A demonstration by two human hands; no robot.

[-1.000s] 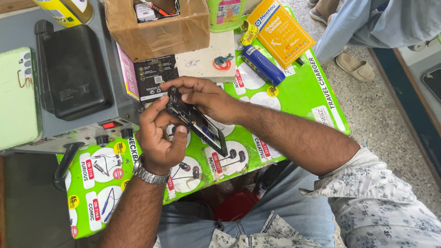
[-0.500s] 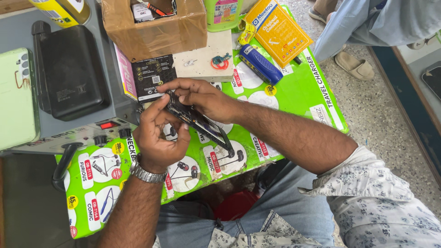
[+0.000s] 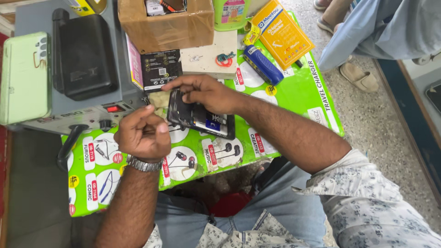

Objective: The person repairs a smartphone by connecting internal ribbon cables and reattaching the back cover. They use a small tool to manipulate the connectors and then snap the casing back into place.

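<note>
My right hand (image 3: 202,93) grips a black opened phone (image 3: 204,120) by its top edge. The phone lies nearly flat over the green printed mat (image 3: 294,98), its inner parts and a blue-and-white label facing up. My left hand (image 3: 142,133), with a metal watch on the wrist, is curled into a loose fist just left of the phone. Its thumb is close to the phone's left edge, and I see nothing held in it.
A grey power unit (image 3: 69,117) with a black case (image 3: 82,55) on top stands at the back left, a pale green phone (image 3: 23,78) beside it. Behind are a cardboard box (image 3: 161,27), a white block (image 3: 209,55), a blue tube (image 3: 262,65) and a yellow packet (image 3: 282,33). Another person's sandalled feet (image 3: 356,76) are at the right.
The phone has turned from edge-on to flat, inside facing up. My left hand has let go of it and drawn back to the left; my right hand still holds it.
</note>
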